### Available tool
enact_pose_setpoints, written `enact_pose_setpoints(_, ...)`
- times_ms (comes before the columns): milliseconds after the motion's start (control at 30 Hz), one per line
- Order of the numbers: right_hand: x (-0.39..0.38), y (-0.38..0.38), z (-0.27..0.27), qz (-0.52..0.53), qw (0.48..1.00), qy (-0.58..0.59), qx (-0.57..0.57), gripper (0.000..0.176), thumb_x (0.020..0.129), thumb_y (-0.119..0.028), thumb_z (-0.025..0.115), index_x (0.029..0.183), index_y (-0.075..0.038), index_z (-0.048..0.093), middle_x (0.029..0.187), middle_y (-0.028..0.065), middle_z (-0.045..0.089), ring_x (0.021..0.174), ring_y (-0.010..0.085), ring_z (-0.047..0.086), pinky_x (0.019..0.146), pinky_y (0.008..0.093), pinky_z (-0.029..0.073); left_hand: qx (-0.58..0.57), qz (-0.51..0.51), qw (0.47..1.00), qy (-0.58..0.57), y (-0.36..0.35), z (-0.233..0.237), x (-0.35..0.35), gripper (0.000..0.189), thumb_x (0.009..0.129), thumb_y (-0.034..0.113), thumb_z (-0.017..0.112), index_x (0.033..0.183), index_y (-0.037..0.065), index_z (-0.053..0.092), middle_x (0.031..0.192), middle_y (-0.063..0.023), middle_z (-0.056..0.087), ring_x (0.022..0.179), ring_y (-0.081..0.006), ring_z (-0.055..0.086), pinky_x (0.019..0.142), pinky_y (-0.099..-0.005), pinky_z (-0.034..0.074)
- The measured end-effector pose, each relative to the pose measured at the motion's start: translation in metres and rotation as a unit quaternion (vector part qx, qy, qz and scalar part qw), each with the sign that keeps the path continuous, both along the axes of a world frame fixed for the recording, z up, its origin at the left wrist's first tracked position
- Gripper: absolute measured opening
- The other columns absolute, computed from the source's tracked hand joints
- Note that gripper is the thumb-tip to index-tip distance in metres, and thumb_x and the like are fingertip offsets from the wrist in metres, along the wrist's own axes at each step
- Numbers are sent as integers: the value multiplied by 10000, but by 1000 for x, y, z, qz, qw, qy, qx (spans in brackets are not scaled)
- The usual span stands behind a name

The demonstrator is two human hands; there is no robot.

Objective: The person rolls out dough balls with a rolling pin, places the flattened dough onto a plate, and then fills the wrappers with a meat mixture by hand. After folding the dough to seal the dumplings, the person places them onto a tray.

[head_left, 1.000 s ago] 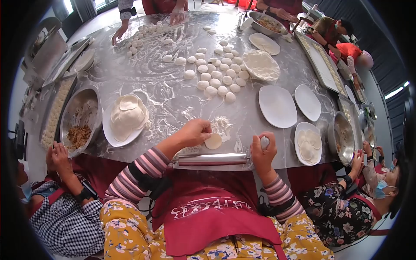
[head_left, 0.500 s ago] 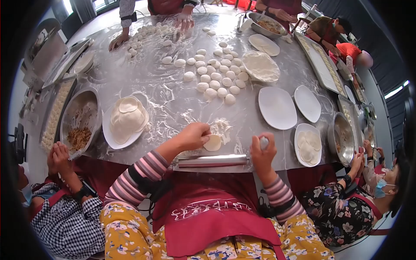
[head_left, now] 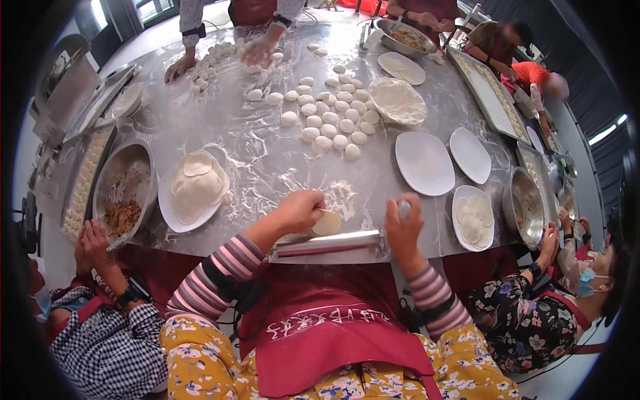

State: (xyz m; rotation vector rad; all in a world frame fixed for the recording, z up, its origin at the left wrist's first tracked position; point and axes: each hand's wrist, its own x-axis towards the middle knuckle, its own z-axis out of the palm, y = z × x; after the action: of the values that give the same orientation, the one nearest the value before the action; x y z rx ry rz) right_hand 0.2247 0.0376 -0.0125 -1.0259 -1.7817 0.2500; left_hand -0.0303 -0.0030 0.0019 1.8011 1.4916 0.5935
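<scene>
My left hand (head_left: 303, 209) pinches the edge of a thin round dough wrapper (head_left: 327, 224) just above the metal table. To its right, my right hand (head_left: 404, 223) is wrapped round the end of a small rolling pin (head_left: 404, 209). A shiny metal cylinder (head_left: 328, 245) lies along the table edge below both hands. Loose flour (head_left: 341, 195) is scattered on the table beyond the wrapper. Several flattened dough pieces (head_left: 330, 118) lie farther up the table.
A plate of stacked wrappers (head_left: 197, 180) and a bowl of filling (head_left: 125, 217) stand left. White plates (head_left: 425, 163), a plate of wrappers (head_left: 474, 220) and a metal bowl (head_left: 527, 208) stand right. Co-workers' hands (head_left: 97, 248) are at the left and around the table.
The wrapper in my left hand has tilted up from the table. My right hand has risen slightly with the pin. The far co-worker's hand has moved left toward the dough pieces.
</scene>
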Motion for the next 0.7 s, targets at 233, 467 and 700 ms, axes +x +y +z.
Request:
enact_pose_setpoints(233,-34,40,9,37,998,53,7,194,843,-56,685,948,-41,523,680,147,581,563,333,583,522,404,445,-28,8,999,-15,-2,12,11,151,838,123,631,915,-7,640,821,-179,672,762,-276,654,688,-379,499)
enact_pose_setpoints(467,-28,32,12,36,998,45,5,183,845,-67,683,938,-45,527,680,152,579,570,344,586,535,411,456,-28,-9,998,50,11,7,14,167,839,149,630,911,-1,637,804,-193,654,741,-312,642,683,-396,495)
enact_pose_setpoints(700,-7,-3,4,27,990,102,-88,183,845,-56,679,939,-42,523,689,147,575,584,320,599,520,384,453,-50,6,998,-46,-5,5,2,165,826,149,609,887,-2,635,822,-206,652,781,-345,632,714,-416,495)
